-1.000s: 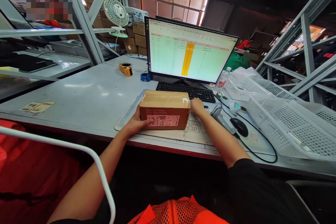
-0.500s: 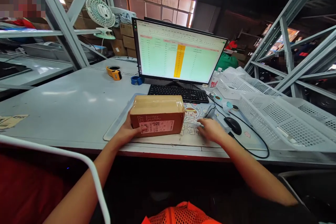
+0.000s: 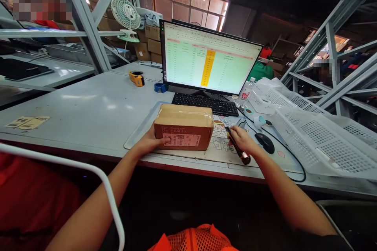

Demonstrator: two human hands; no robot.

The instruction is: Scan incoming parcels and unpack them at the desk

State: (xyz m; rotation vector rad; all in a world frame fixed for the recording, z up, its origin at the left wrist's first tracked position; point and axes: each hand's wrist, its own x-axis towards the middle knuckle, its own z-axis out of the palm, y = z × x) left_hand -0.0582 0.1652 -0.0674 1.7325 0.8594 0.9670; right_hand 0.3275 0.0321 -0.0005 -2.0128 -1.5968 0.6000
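A taped cardboard box (image 3: 184, 127) with a white shipping label rests on the desk mat in front of the monitor. My left hand (image 3: 151, 140) grips its left end, thumb on the front face near the label and fingers hidden behind. To the right of the box, my right hand (image 3: 240, 138) is closed around a dark utility knife (image 3: 242, 154). Its thick rounded end points toward me, and its narrow end points up and left, apart from the box.
A keyboard (image 3: 206, 104) and monitor (image 3: 209, 57) stand behind the box. A mouse (image 3: 264, 142) and its cable lie to the right, beside white plastic baskets (image 3: 326, 141). Yellow tape dispenser (image 3: 137, 79) and blue tape roll (image 3: 160, 87) sit at the back left. A white bar (image 3: 85, 167) crosses the near left.
My right hand, blurred over the mat before, now shows the utility knife in its grip. My left hand still holds the box. The whole view has shifted slightly.
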